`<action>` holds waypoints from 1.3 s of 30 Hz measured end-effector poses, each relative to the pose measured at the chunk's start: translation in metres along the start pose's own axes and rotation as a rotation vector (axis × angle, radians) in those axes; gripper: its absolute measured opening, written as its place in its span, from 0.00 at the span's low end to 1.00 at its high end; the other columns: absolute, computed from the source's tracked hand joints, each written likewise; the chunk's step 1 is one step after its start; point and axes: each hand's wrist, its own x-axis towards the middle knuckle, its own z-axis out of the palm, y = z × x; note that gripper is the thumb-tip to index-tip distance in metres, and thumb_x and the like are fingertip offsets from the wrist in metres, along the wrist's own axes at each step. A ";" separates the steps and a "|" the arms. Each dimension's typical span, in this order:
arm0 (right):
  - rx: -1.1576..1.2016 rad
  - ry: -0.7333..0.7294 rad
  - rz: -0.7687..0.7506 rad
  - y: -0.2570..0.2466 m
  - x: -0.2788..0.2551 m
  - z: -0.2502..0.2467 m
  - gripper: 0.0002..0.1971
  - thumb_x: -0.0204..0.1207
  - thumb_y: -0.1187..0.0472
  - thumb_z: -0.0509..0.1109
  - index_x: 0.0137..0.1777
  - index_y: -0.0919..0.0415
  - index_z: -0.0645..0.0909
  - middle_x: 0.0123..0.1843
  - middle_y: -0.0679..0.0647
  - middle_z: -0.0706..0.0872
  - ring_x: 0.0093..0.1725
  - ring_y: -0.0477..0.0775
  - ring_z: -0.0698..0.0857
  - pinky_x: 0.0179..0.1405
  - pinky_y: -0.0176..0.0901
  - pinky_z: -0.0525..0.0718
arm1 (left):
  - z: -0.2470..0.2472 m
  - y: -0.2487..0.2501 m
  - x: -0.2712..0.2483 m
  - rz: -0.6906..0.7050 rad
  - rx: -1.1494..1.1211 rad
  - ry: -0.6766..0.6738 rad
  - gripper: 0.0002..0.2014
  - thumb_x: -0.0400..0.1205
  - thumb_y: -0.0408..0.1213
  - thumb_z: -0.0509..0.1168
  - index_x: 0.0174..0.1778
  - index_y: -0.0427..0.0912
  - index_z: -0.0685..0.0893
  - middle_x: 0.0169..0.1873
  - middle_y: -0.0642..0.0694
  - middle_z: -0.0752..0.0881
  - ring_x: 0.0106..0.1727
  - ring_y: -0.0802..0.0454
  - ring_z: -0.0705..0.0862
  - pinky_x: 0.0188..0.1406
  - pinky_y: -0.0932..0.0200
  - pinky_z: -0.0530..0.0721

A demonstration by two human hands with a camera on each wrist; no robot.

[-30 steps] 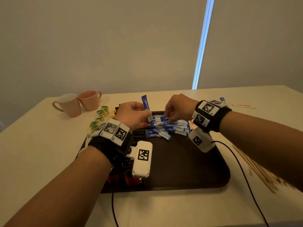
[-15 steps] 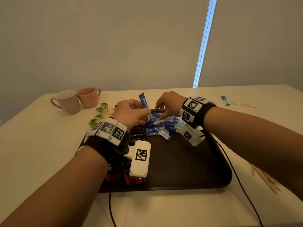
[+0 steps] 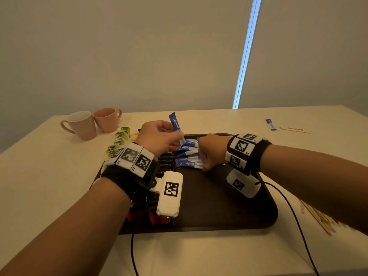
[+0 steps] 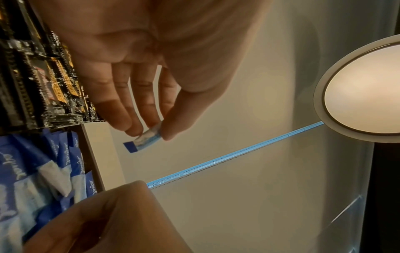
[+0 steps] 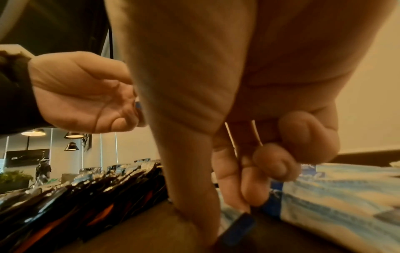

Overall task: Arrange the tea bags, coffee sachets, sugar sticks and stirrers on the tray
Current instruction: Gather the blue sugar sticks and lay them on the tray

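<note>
Nearest me, below my left wrist, the dark coffee sachets (image 3: 153,214) lie in a row down the left side of the tray (image 3: 229,214), kept to one side so each kind has its own strip. My left hand (image 3: 157,139) hovers above their far end, pinching one blue sugar stick (image 3: 176,126) by its lower end between thumb and fingertips, so that it stands tilted up clear of the others, I judge ready to be laid in line. Just right of it my right hand (image 3: 212,151) is down on the pile of blue sugar sticks (image 3: 187,156), fingers curled, thumb and fingertips nipping the near end of a stick that lies on the tray; I seem to be squaring the pile into a tidy block beside the coffee. To the right of my right forearm the wooden stirrers (image 3: 320,220) lie loose on the desk (image 3: 49,186), not yet on the tray. Beyond my left hand the green and yellow tea bags (image 3: 119,139) sit on the desk just off the tray's far left corner, with two pink mugs (image 3: 93,123) further out. Far beyond my right hand one more blue stick (image 3: 270,124) and a white sachet (image 3: 294,129) wait on the desk.
</note>
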 end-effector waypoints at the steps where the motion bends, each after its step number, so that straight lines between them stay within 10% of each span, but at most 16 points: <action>1: 0.004 -0.005 0.006 0.003 -0.003 -0.001 0.11 0.73 0.55 0.80 0.48 0.63 0.88 0.47 0.55 0.91 0.47 0.53 0.88 0.53 0.44 0.89 | -0.001 0.000 0.000 0.000 0.003 -0.002 0.07 0.77 0.29 0.75 0.48 0.38 0.84 0.44 0.37 0.89 0.44 0.42 0.89 0.50 0.48 0.89; 5: 0.048 0.040 0.038 0.026 -0.012 -0.013 0.07 0.73 0.59 0.80 0.38 0.55 0.84 0.39 0.50 0.88 0.42 0.48 0.87 0.43 0.38 0.84 | 0.001 0.000 0.000 0.003 0.017 -0.002 0.07 0.77 0.29 0.75 0.48 0.39 0.84 0.44 0.39 0.89 0.45 0.42 0.89 0.52 0.47 0.89; 13: 0.043 0.192 0.193 0.056 0.007 -0.008 0.13 0.73 0.53 0.80 0.49 0.62 0.87 0.47 0.54 0.89 0.46 0.53 0.86 0.47 0.42 0.84 | 0.006 0.002 -0.002 -0.004 -0.042 0.000 0.07 0.76 0.23 0.74 0.40 0.37 0.84 0.43 0.36 0.89 0.51 0.35 0.90 0.58 0.40 0.88; 18: 0.311 0.411 0.023 0.051 -0.004 -0.026 0.12 0.81 0.54 0.72 0.52 0.62 0.91 0.45 0.51 0.92 0.40 0.48 0.87 0.39 0.34 0.81 | 0.005 -0.001 0.000 -0.033 -0.108 -0.004 0.07 0.73 0.25 0.77 0.43 0.34 0.86 0.48 0.34 0.91 0.52 0.38 0.91 0.59 0.41 0.87; 25: 0.761 0.291 -0.261 0.031 -0.027 -0.039 0.09 0.80 0.60 0.74 0.52 0.66 0.90 0.41 0.58 0.93 0.38 0.52 0.92 0.42 0.41 0.90 | 0.018 0.005 -0.005 -0.119 -0.288 -0.051 0.12 0.70 0.25 0.78 0.47 0.33 0.85 0.43 0.37 0.91 0.46 0.43 0.93 0.43 0.56 0.90; 34: 0.692 0.318 -0.170 0.047 -0.020 -0.039 0.03 0.78 0.62 0.76 0.50 0.59 0.90 0.37 0.50 0.91 0.32 0.43 0.86 0.32 0.30 0.82 | 0.009 0.002 0.000 -0.051 -0.094 0.013 0.07 0.75 0.28 0.76 0.47 0.38 0.87 0.47 0.36 0.91 0.48 0.43 0.92 0.52 0.47 0.90; 39: 0.373 0.234 -0.015 0.054 0.005 -0.028 0.03 0.76 0.55 0.78 0.46 0.53 0.90 0.42 0.45 0.90 0.42 0.44 0.88 0.45 0.39 0.84 | 0.001 0.004 0.005 0.029 0.007 0.092 0.07 0.78 0.32 0.74 0.47 0.47 0.86 0.50 0.42 0.89 0.52 0.45 0.89 0.55 0.46 0.89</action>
